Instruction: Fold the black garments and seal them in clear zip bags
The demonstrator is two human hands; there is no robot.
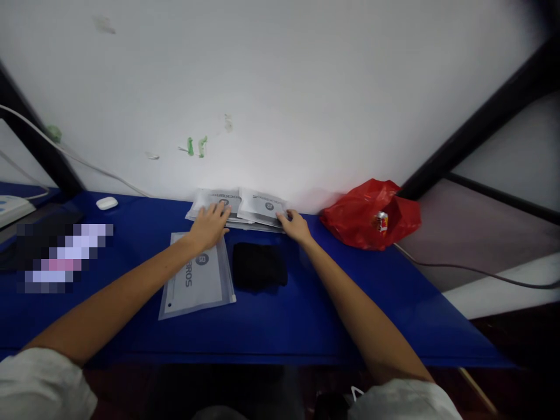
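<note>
Against the wall, frosted zip bags (pixel 262 206) with a printed logo lie in two overlapping piles. My left hand (pixel 210 224) rests on the left pile with its fingers spread. At the right pile's edge, my right hand (pixel 298 226) has its thumb and fingers curled around a bag's corner. Under my left wrist lies a single flat zip bag (pixel 210 280) with printed letters and a slider at its lower right corner. Beside it sits a folded black cloth item (pixel 259 266), touched by neither hand.
A red plastic bag (pixel 363 216) with a shiny wrapper at its opening stands on the right of the blue table (pixel 289 326). At the left are a small white case (pixel 107 203), a white cable (pixel 100 171) and a dark, partly blurred-out object. Black frame bars flank the table.
</note>
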